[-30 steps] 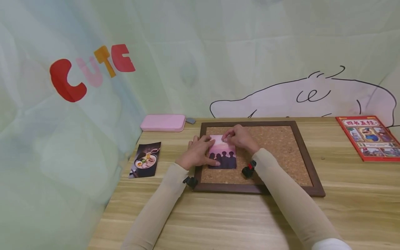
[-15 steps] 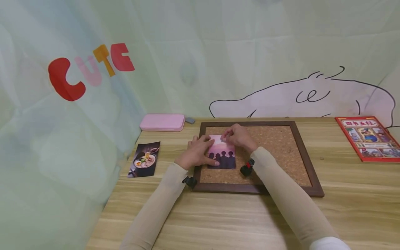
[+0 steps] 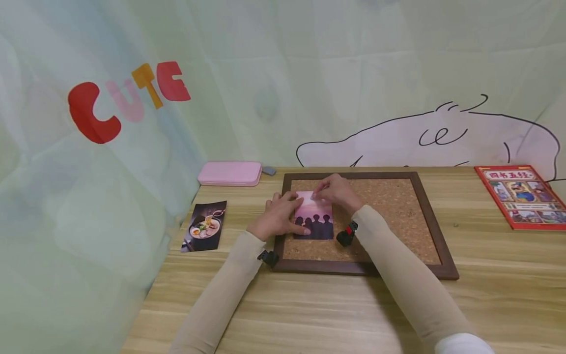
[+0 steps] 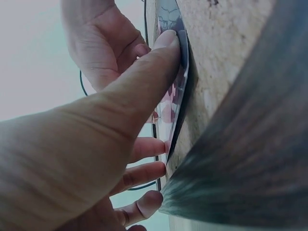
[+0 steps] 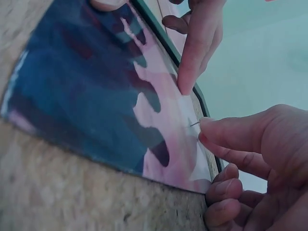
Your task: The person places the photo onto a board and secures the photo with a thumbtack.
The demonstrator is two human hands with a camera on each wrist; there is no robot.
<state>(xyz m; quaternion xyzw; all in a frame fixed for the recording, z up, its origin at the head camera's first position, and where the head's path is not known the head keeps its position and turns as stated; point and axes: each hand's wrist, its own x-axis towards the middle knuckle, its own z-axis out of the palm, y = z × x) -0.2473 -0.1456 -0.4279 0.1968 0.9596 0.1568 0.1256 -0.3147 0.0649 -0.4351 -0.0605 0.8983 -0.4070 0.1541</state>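
Observation:
A photo [image 3: 319, 227] with dark figures under a pink sky lies on the cork board [image 3: 384, 216], towards its left side. My left hand [image 3: 278, 215] rests on the photo's left part, thumb low and fingers higher up, pressing it with spread fingers. Near the upper part of the photo, my right hand [image 3: 339, 191] pinches a pin between thumb and index finger. In the right wrist view the thin metal point of the pin [image 5: 194, 123] sticks out towards the pale pink area; its head is hidden by the fingertips. The left wrist view shows the photo's edge lifted slightly off the cork.
A second photo [image 3: 205, 227] of a noodle bowl lies left of the board. Behind it are a pink case [image 3: 230, 173] and a small grey object [image 3: 268, 170]. A red book [image 3: 523, 196] lies at the right. The board has a dark wooden frame [image 3: 435, 231].
My right hand has shifted slightly left and up over the photo, still pinching the pin. The left hand and the photo stay in place.

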